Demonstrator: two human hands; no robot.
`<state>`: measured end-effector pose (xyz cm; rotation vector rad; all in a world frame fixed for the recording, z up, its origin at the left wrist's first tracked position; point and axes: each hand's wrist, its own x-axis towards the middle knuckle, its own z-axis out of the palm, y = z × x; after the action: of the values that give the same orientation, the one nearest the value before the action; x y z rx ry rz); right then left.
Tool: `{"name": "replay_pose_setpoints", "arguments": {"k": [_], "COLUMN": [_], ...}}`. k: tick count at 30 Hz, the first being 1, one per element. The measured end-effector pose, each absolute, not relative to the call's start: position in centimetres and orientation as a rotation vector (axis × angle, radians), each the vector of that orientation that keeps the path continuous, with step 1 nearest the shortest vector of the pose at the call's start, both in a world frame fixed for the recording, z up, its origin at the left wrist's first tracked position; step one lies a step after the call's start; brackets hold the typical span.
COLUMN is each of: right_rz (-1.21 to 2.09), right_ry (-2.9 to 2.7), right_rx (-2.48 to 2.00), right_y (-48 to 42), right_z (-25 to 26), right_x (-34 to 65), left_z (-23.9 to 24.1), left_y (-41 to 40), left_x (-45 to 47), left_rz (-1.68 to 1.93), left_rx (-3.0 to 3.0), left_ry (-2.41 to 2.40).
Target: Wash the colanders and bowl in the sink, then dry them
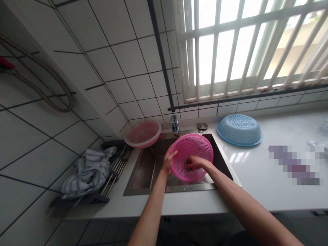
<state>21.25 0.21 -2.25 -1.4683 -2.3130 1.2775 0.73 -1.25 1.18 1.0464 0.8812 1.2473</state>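
A pink plastic colander [202,150] is tilted over the steel sink [143,171], its inside facing me. My left hand [169,160] grips its left rim, thumb over the edge and fingers behind. Inside the bowl, my right hand [196,162] is closed around a small grey-green pad [188,163], pressed against the perforated wall. Most of the pad is hidden by the fingers, so its exact kind is unclear. Behind the colander stands a chrome faucet [175,125]; whether water runs cannot be made out.
At the sink's back left corner rests a pink basin [143,134]. An upturned blue basket [238,131] lies on the white counter [256,191] to the right, near a drain stopper [202,126]. A striped cloth [88,171] covers part of a rack [115,171] at left. Bars cross the window.
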Motion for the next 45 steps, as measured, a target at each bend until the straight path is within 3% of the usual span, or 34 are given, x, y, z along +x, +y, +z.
{"name": "replay_pose_setpoints", "arguments": {"k": [5,13,18,25,29,35,39,45], "right_rz": [1.086,0.62,0.815,1.167,1.102,1.139,1.21,1.101], "right_ry": [-2.01,-1.848,-2.093,-2.358,-2.354,-2.463,-2.435,-1.971], "right_rx": [-1.103,-1.807,-1.904,-1.225,-0.993,-1.31,-1.075,-0.902], "right_y": [0.6,1.9,0.6,-1.0,-1.4,-0.3,-0.8,-0.9], "right_z": [-1.1,-1.1,-2.0,-1.5,-0.8,-0.7,-1.2,-1.0], "right_x": [20.3,23.5,22.6,18.6,17.9,21.3,20.9,17.0], "left_z": [1.0,1.6,1.7,1.5,1.3,0.9,1.1,0.6], "left_y": [-1.3,-1.3,-1.1,-1.1,-0.9,-0.5,-0.6,-1.0], "left_x": [1.3,0.8,0.4,1.0,0.9,0.3,1.1,2.1], "left_rz": [1.168,1.227,1.322,1.417,1.41,1.44,1.442,1.353], "left_rx": [1.182,1.131,1.098,1.122,1.157,1.037,1.085,1.169], "left_ry": [0.946,0.952,0.894,0.875,0.859,0.9,0.917,1.015]}}
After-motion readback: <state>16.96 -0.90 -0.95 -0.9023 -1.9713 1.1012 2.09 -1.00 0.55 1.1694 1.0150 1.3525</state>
